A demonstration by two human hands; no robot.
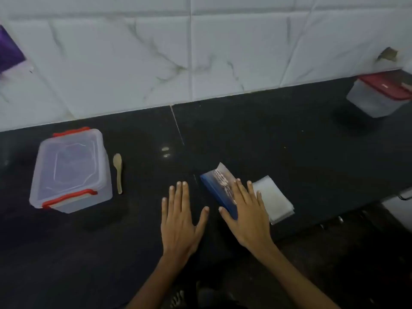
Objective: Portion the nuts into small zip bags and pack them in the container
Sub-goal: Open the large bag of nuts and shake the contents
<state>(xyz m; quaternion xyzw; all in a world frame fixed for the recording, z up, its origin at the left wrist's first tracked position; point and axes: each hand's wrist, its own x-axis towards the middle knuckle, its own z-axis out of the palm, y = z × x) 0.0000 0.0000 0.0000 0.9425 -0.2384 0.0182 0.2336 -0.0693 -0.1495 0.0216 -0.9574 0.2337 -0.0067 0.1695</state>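
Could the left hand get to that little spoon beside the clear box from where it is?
Probably yes. The left hand lies open and flat on the dark counter, and only bare counter shows between it and the spoon, which lies free beside the lidded clear box.

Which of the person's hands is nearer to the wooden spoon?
Left. The left hand lies flat on the counter, to the right of the wooden spoon; the right hand is farther right, over the blue packet.

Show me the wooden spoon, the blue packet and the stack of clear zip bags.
Small wooden spoon (118, 172), head view, handle.
Blue packet (217, 192), head view, printed face.
Stack of clear zip bags (273, 198), head view, top bag.
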